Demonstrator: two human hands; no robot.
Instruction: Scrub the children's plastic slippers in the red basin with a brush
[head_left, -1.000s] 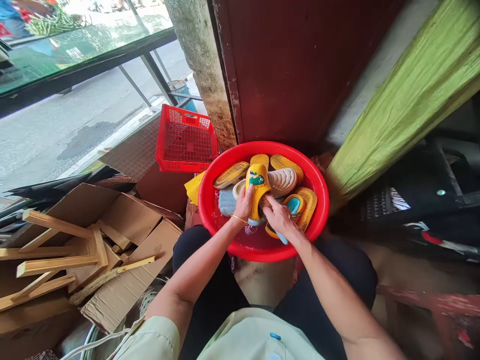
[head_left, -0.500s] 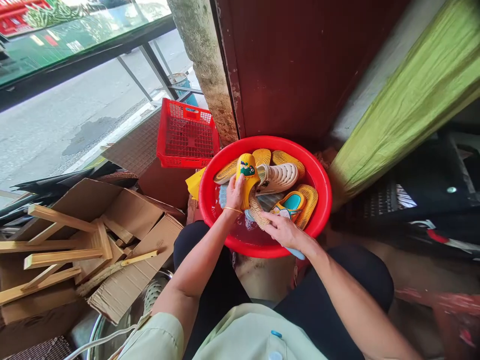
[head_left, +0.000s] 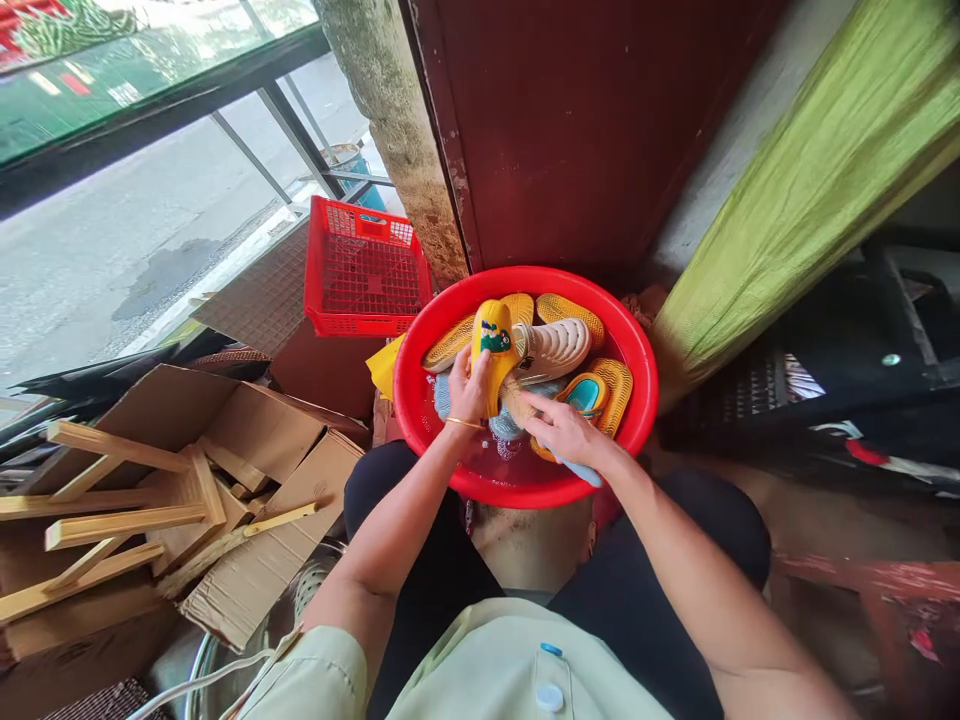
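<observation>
A red basin [head_left: 637, 420] holds water and several shoes. My left hand [head_left: 469, 388] grips a yellow slipper [head_left: 493, 330] with a green cartoon patch, raised over the basin's middle. In my right hand [head_left: 559, 430] is a brush [head_left: 517, 398] with pale bristles and a blue handle; its bristles are at the slipper's open end. Behind them lies a white clog [head_left: 559, 348]. A yellow shoe with a teal inside [head_left: 586, 394] rests at the right, beside yellow soles [head_left: 617, 390]. Blue-grey items sit partly under the slipper.
A red crate [head_left: 367, 275] stands behind the basin at the left. Cardboard [head_left: 289, 530] and a wooden stool [head_left: 180, 490] are at the far left. A dark red door [head_left: 600, 130] rises behind; a green cloth [head_left: 795, 210] hangs at the right.
The brush and my right hand have shifted slightly up and left against the slipper. The view has moved a little, and the slipper stays in my left hand.
</observation>
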